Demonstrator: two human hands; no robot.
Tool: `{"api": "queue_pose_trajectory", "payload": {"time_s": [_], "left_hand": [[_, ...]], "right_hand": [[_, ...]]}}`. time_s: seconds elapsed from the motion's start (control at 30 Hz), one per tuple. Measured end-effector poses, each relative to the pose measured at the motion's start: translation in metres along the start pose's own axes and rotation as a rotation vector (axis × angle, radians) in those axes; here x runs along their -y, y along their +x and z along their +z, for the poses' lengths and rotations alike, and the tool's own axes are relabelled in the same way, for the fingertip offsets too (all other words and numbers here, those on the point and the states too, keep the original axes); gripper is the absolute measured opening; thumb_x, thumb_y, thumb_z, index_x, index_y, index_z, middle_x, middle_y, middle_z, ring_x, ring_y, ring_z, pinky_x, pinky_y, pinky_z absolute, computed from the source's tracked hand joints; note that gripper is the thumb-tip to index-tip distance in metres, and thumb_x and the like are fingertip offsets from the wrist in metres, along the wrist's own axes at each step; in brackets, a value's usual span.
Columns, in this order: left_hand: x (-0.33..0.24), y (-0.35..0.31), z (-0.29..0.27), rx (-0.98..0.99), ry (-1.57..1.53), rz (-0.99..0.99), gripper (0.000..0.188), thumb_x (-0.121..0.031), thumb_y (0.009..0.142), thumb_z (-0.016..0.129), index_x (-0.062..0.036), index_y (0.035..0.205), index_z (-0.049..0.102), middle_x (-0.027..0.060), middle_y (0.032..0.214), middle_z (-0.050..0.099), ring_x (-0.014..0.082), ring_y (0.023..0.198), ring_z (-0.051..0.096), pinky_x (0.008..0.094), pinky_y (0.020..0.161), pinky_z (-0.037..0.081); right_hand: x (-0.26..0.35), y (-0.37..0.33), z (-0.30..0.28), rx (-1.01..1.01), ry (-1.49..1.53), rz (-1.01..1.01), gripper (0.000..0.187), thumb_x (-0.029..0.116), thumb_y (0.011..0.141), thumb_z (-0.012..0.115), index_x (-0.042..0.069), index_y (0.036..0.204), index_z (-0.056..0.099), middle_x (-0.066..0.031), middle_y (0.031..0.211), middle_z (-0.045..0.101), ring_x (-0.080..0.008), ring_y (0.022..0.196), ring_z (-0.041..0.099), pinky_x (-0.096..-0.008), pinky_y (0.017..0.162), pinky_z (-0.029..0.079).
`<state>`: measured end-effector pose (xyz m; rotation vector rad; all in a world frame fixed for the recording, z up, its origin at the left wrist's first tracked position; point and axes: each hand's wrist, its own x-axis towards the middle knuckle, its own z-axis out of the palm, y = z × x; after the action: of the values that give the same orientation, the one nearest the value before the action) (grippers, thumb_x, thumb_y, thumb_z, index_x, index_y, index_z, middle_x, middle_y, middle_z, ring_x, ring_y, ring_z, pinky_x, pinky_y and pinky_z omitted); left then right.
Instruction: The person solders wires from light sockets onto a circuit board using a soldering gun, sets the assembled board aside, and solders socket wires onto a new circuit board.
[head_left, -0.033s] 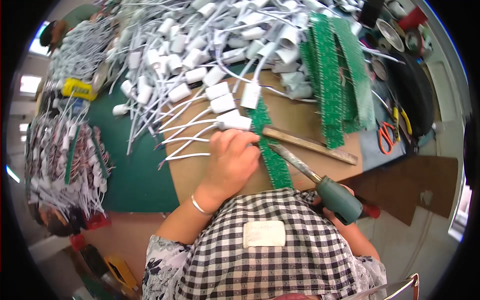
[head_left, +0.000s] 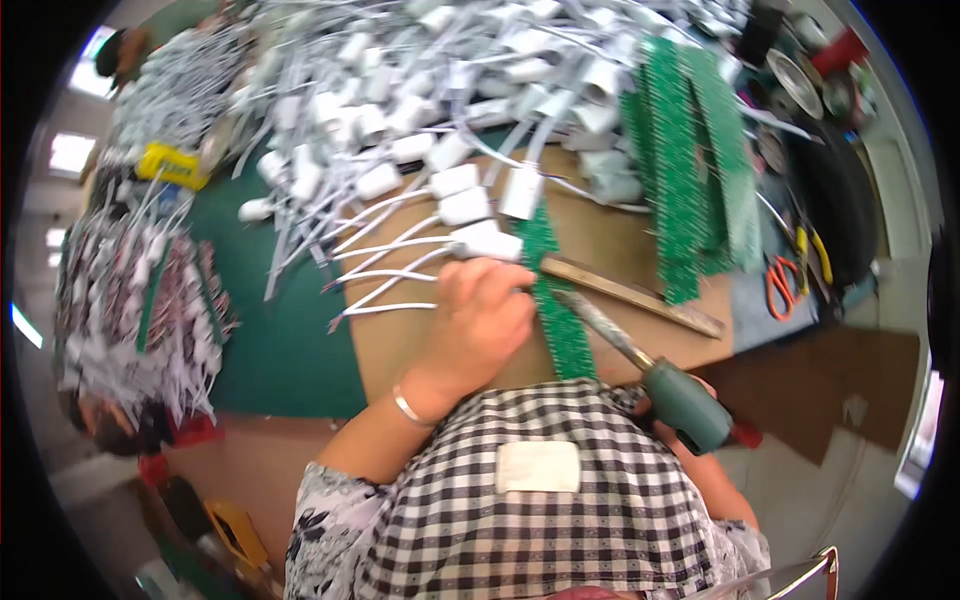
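My left hand [head_left: 480, 325] rests on the brown board with its fingers bent together at the left edge of a narrow green circuit board strip [head_left: 567, 345]. What it pinches is hidden; white cables [head_left: 395, 308] run in beneath it. Just beyond the fingers, white cylinders [head_left: 487, 240] with cables lie in a row, and another white cylinder [head_left: 521, 192] sits at the strip's far end. Mostly behind the green handle, my right hand [head_left: 705, 388] is closed on a soldering iron [head_left: 686, 404]. The iron's tip points left over the strip, near my left fingertips.
A wooden bar [head_left: 635, 297] lies across the strip's right side. Green circuit panels [head_left: 672, 180] stack beyond it. Piled white cabled cylinders [head_left: 375, 120] cover the far side. Orange-handled scissors [head_left: 780, 288] and yellow-handled pliers [head_left: 820, 258] lie right; a yellow bottle [head_left: 172, 165] lies far left.
The whole view has shifted slightly, so the scene sits a little further right. Both hands and the soldering iron keep nearly the same place over the strip.
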<state>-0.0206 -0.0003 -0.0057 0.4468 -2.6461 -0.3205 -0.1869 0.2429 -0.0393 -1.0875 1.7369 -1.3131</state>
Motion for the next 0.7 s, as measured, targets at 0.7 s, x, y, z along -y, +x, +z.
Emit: {"api": "queue_pose_trajectory", "payload": {"time_s": [0.7], "left_hand": [[0.201, 0.009, -0.083, -0.218, 0.24, -0.7, 0.048, -0.029, 0.07, 0.074, 0.0012, 0.104, 0.058, 0.0166, 0.095, 0.059, 0.0323, 0.09, 0.057, 0.0399, 0.079, 0.046]], "right_hand": [[-0.04, -0.019, 0.01, -0.122, 0.245, -0.067, 0.055, 0.039, 0.081, 0.065, -0.002, 0.112, 0.047, -0.0091, 0.074, 0.062, -0.0174, 0.071, 0.058, -0.0291, 0.072, 0.044]]}}
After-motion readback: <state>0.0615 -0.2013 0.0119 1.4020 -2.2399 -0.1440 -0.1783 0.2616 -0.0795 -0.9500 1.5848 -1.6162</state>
